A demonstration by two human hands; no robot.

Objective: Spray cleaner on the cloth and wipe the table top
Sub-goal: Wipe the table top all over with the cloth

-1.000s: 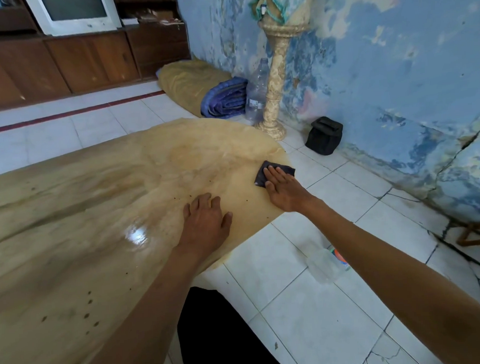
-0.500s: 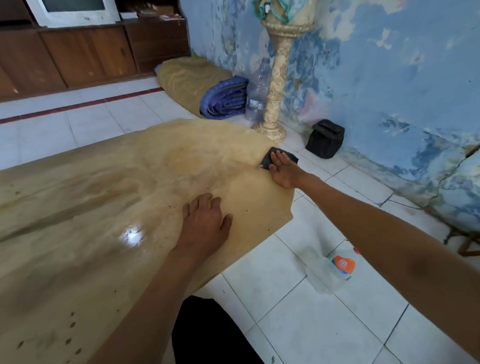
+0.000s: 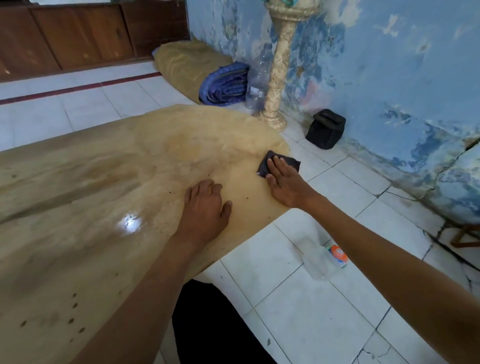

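**Wiping under way at the right end; the left stretch looked untouched**

The left part of the counter [image 3: 71, 215] carried dark specks and smudges near its front edge, and a glare spot shone further in. Judged by those marks, that stretch had not yet been wiped, though a sheen there may have been damp or merely varnish; the view did not settle it.

Toward the middle, the left hand [image 3: 204, 207] lay flat on the counter, fingers straight and slightly spread, holding nothing. It seemed to serve as a brace.

Just to its right, apart from it, the right hand [image 3: 283, 180] pressed the dark cloth [image 3: 268, 161] onto the counter close to the rounded right end, fingers straight over the cloth and not curled round it. The cloth showed past the fingertips and at both sides.

Down on the floor, under the right forearm, a clear bottle [image 3: 324, 260] with an orange label lay on the tiles, well apart from both hands. If that was the cleaner, the spraying step appeared done and the bottle set aside.

By this reckoning the task was in its wiping stage: the right end was being worked, and most of the counter to the left remained.
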